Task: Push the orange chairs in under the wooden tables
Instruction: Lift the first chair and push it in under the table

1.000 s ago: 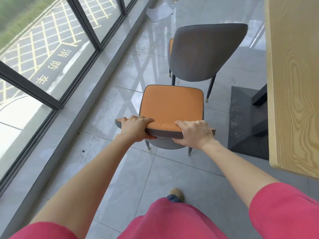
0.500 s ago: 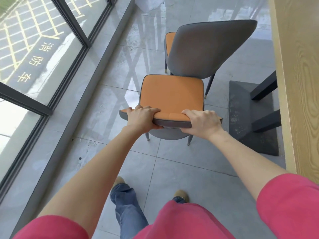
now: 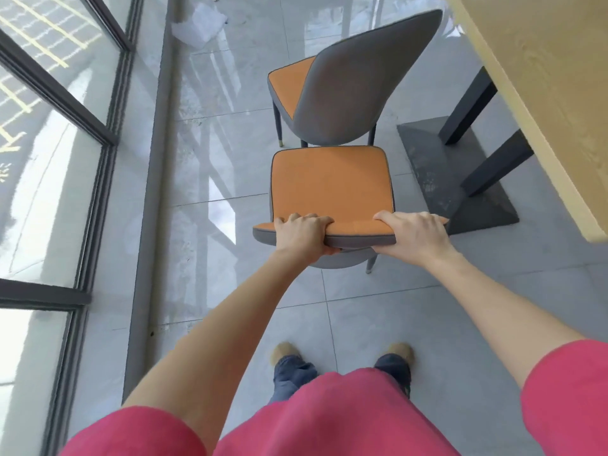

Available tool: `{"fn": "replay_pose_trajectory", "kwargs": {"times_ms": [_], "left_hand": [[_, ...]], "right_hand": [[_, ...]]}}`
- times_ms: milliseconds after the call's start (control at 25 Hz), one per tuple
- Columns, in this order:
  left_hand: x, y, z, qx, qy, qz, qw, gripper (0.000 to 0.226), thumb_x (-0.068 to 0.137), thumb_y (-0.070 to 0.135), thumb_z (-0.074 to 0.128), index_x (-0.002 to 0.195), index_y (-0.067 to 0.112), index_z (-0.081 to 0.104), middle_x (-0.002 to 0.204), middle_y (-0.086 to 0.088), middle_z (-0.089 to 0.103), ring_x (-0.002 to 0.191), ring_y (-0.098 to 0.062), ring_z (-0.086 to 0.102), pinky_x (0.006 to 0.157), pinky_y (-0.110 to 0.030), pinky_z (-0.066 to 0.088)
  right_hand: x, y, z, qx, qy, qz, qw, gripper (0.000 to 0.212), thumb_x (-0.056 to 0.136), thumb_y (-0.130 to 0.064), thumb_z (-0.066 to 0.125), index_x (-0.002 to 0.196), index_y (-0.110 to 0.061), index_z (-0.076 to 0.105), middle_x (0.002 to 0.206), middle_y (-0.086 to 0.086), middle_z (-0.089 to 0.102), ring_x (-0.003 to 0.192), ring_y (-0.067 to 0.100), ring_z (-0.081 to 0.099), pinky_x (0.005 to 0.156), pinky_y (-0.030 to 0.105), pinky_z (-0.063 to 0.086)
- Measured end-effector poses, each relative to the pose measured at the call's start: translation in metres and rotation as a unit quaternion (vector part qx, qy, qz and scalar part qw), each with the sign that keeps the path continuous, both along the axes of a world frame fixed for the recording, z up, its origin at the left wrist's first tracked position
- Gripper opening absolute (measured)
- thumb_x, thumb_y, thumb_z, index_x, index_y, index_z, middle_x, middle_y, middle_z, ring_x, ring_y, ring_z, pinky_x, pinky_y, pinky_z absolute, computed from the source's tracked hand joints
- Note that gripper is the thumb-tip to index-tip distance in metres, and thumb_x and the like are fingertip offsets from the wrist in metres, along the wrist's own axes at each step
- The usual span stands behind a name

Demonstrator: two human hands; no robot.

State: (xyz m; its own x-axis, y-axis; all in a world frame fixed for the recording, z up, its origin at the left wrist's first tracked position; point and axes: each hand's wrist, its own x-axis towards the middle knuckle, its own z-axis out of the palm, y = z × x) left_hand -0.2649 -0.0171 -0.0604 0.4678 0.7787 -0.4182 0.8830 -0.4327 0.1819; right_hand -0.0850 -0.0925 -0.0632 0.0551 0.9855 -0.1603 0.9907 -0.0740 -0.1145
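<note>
Chair [image 3: 330, 184] with an orange seat stands on the grey tiled floor [image 3: 378, 324], left of the tabletop [image 3: 543, 77], not under it. Left hand [image 3: 301, 233] and right hand [image 3: 413, 233] both curl over its backrest's top edge, gripping it. A second chair [image 3: 355, 83] stands just beyond.

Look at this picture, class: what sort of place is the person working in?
Probably a cafe or canteen dining area. Matching orange chairs stand beside a wooden table on a dark pedestal base, with a polished tiled floor along tall windows.
</note>
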Motion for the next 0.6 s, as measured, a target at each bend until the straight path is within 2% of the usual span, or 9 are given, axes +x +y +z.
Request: {"fn": "replay_pose_trajectory", "kwargs": {"times_ms": [120, 240, 400, 600], "left_hand": [[-0.02, 0.001, 0.0, 0.005, 0.003, -0.051, 0.999, 0.057, 0.08, 0.056, 0.06, 0.132, 0.037, 0.048, 0.127, 0.004, 0.059, 0.122, -0.028, 0.048, 0.101, -0.044, 0.032], [-0.034, -0.002, 0.001, 0.011, 0.007, -0.086, 0.996, 0.059, 0.079, 0.056, 0.062, 0.133, 0.037, 0.047, 0.13, 0.005, 0.057, 0.124, -0.027, 0.047, 0.103, -0.043, 0.031], [-0.048, -0.002, 0.002, 0.014, 0.005, -0.114, 0.993, 0.062, 0.078, 0.057, 0.063, 0.134, 0.038, 0.046, 0.133, 0.007, 0.055, 0.125, -0.026, 0.046, 0.103, -0.041, 0.031], [-0.062, -0.001, 0.002, 0.023, 0.015, -0.156, 0.987, 0.061, 0.079, 0.057, 0.062, 0.134, 0.039, 0.045, 0.134, 0.008, 0.055, 0.124, -0.025, 0.047, 0.101, -0.041, 0.032]], "right_hand": [[-0.026, -0.016, -0.002, 0.024, 0.008, -0.042, 0.999, 0.052, 0.079, -0.045, 0.067, 0.124, -0.019, 0.057, 0.102, 0.007, 0.073, 0.09, 0.034, 0.068, 0.072, 0.035, 0.051], [-0.048, -0.031, -0.006, 0.008, -0.004, -0.073, 0.997, 0.052, 0.081, -0.045, 0.065, 0.126, -0.02, 0.055, 0.104, 0.005, 0.073, 0.092, 0.032, 0.067, 0.074, 0.034, 0.051], [-0.069, -0.045, -0.006, 0.041, 0.016, -0.095, 0.994, 0.05, 0.078, -0.044, 0.068, 0.119, -0.015, 0.06, 0.096, 0.01, 0.074, 0.084, 0.036, 0.069, 0.069, 0.037, 0.052], [-0.091, -0.057, -0.007, 0.035, 0.011, -0.123, 0.992, 0.051, 0.081, -0.047, 0.064, 0.122, -0.017, 0.056, 0.102, 0.007, 0.073, 0.09, 0.033, 0.068, 0.07, 0.033, 0.05]]}}
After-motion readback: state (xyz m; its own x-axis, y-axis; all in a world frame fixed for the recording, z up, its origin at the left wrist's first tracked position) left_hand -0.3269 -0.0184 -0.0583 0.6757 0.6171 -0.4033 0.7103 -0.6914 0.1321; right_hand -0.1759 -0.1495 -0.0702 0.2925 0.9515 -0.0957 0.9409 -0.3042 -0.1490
